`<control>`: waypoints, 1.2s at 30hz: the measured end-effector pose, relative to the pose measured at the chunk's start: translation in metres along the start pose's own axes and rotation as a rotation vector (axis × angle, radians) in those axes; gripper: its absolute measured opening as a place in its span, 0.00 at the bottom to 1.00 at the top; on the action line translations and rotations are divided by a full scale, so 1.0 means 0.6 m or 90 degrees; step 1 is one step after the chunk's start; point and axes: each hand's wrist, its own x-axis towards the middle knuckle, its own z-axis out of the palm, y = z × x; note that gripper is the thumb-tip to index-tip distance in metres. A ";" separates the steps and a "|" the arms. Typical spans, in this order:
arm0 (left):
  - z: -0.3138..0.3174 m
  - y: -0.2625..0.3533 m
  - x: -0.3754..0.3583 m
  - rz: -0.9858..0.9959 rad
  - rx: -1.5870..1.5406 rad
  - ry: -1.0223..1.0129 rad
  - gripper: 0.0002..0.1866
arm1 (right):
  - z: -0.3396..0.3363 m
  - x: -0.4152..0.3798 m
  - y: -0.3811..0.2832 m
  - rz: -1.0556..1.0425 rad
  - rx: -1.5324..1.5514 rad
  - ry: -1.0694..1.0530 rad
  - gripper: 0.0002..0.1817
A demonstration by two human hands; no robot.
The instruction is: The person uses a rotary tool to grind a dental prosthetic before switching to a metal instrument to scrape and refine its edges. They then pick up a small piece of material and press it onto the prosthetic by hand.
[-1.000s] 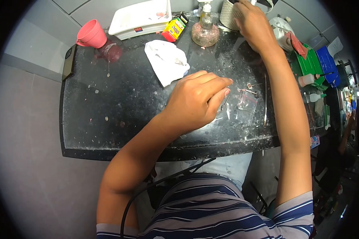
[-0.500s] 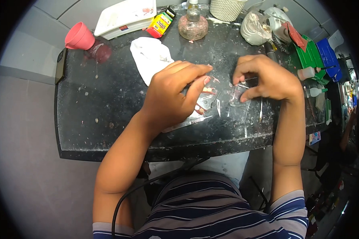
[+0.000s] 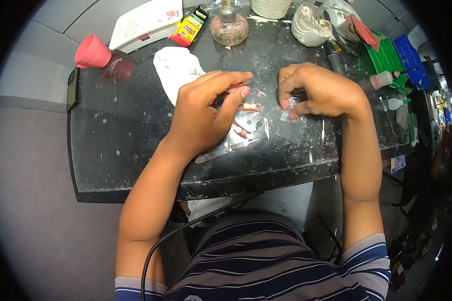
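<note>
Since the earlier frame we have drawn both hands closer together over the black worktop (image 3: 115,150); the right one has come off the far basket. Nearest us, a metal file (image 3: 221,150) lies flat just below our left hand (image 3: 203,113), whose thumb and fingers pinch a small pink piece (image 3: 234,89). Our right hand (image 3: 319,90) pinches the top edge of a clear plastic bag (image 3: 292,125), which hangs from the fingertips onto the worktop. Farther off: white cloth (image 3: 176,67), glass burner (image 3: 229,27), pink cup (image 3: 91,51).
</note>
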 end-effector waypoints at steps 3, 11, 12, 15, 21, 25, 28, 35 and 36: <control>0.000 0.000 0.000 -0.061 -0.051 -0.007 0.12 | 0.001 0.002 0.000 -0.002 -0.001 -0.017 0.07; 0.004 0.006 0.002 -0.213 -0.363 -0.008 0.12 | 0.004 0.004 0.017 -0.025 -0.029 0.106 0.03; 0.002 0.006 0.002 -0.229 -0.360 -0.022 0.12 | -0.001 0.001 0.021 0.000 -0.031 0.167 0.02; 0.003 0.001 0.001 -0.192 -0.338 -0.009 0.11 | -0.039 -0.030 0.025 0.114 0.040 0.254 0.05; -0.010 0.004 0.006 -0.233 -0.344 0.013 0.11 | -0.084 -0.124 0.098 0.319 0.023 0.350 0.16; -0.005 0.002 0.005 -0.222 -0.321 0.023 0.11 | -0.088 -0.129 0.090 0.485 0.009 0.279 0.19; 0.000 -0.007 0.005 -0.209 -0.301 0.040 0.11 | -0.084 -0.121 0.082 0.523 0.020 0.249 0.19; -0.001 -0.004 0.003 -0.209 -0.285 0.045 0.12 | -0.072 -0.118 0.099 0.542 -0.007 0.246 0.19; -0.003 -0.003 0.004 -0.215 -0.285 0.042 0.12 | -0.073 -0.117 0.099 0.548 -0.004 0.242 0.19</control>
